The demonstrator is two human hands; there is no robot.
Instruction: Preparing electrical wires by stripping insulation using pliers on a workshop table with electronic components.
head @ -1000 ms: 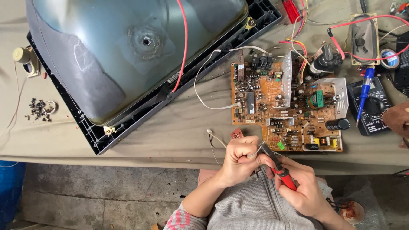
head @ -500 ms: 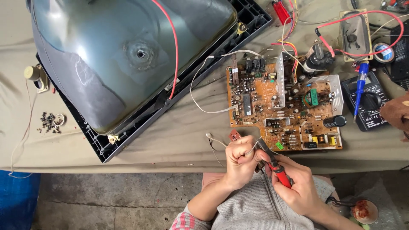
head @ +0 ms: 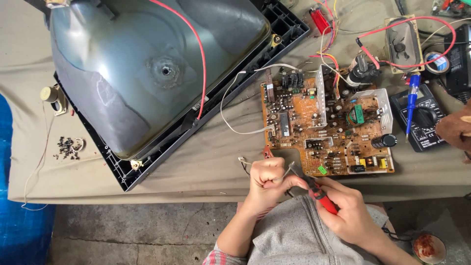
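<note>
Left hand (head: 267, 179) is curled in a tight fist, pinching a thin grey wire (head: 286, 172) at the table's near edge. Right hand (head: 346, 216) grips red-handled pliers (head: 314, 188), whose tip meets that wire just below the orange-brown circuit board (head: 326, 125). A big grey picture tube (head: 147, 64) in its black frame lies upper left; a black multimeter (head: 423, 118) sits on the right.
</note>
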